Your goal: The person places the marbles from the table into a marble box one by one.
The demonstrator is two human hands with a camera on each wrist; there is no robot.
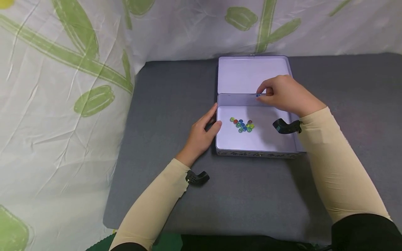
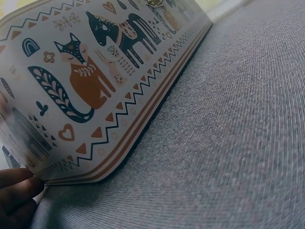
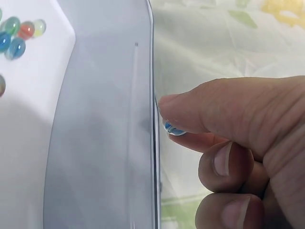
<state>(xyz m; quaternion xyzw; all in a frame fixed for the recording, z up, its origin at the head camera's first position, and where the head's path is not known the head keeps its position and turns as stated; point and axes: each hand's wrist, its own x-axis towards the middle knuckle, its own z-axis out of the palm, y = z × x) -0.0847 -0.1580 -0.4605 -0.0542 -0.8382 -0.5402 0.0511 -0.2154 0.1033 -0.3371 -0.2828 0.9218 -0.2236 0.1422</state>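
Observation:
A tin box (image 1: 276,144) with a pale lilac inside lies on the table, its hinged lid (image 1: 251,73) folded back. My left hand (image 1: 202,134) holds its left side, the thumb at the rim and the fingers along the outer wall. In the left wrist view, fingertips (image 2: 21,188) touch the lower corner of the patterned wall (image 2: 90,81). Several coloured glass marbles (image 1: 244,129) are grouped on the box floor. Over the box's back edge, my right hand (image 1: 284,94) pinches a blue marble (image 3: 174,129) between thumb and index finger; the other fingers are curled.
The box stands on a grey cloth-covered table (image 1: 169,115). A pale curtain with green leaf shapes (image 1: 69,139) hangs at the left and behind. Small black wrist cameras (image 1: 197,177) jut from both sleeves, the right one over the box.

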